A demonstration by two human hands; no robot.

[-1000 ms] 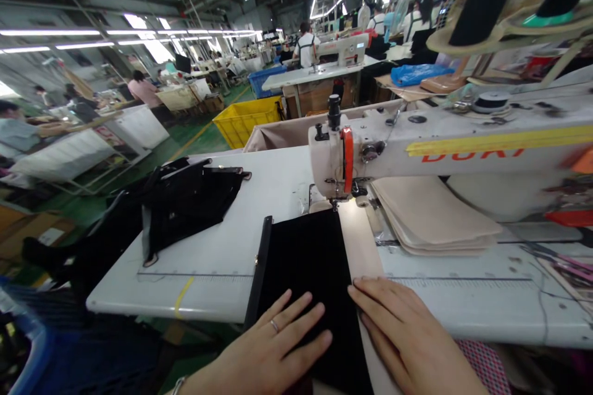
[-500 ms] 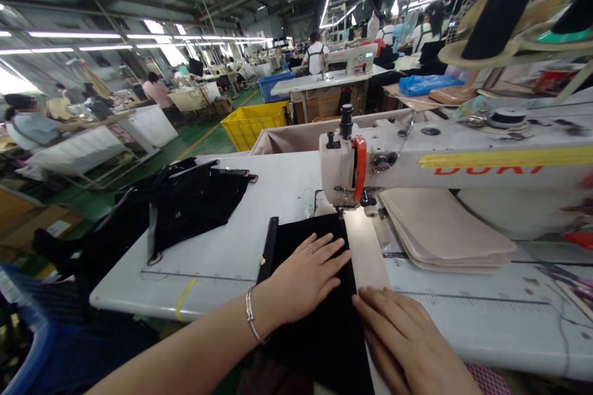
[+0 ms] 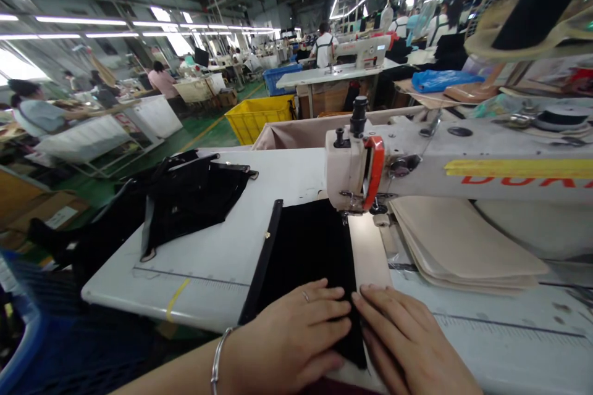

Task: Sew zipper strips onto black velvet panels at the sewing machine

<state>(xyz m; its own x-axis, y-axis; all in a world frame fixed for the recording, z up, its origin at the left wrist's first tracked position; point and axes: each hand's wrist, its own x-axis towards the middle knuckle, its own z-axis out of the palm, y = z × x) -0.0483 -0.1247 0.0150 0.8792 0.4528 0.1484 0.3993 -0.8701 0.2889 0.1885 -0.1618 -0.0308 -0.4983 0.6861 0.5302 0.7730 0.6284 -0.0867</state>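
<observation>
Under the head of a sewing machine (image 3: 354, 179) lies a black fabric panel (image 3: 308, 253), with a dark strip (image 3: 264, 259) along its left side. A beige fabric piece (image 3: 370, 253) runs along its right edge, beneath the needle area. My left hand (image 3: 299, 330) rests flat on the near part of the black panel, fingers stretched toward the seam. Beside it, my right hand (image 3: 407, 336) lies with fingers extended on the beige piece, fingertips close to the black edge. Neither hand grasps anything.
Stacked beige panels (image 3: 463, 247) sit right of the needle. Black sewn pieces (image 3: 194, 197) lie on the table's left. A blue basket (image 3: 28, 345) stands at lower left, a yellow crate (image 3: 259, 117) beyond the table. People work at other machines farther off.
My left hand has slid back toward me along the black panel. More of the panel shows in front of the needle. The right hand stays by the edge, and the view has shifted slightly.
</observation>
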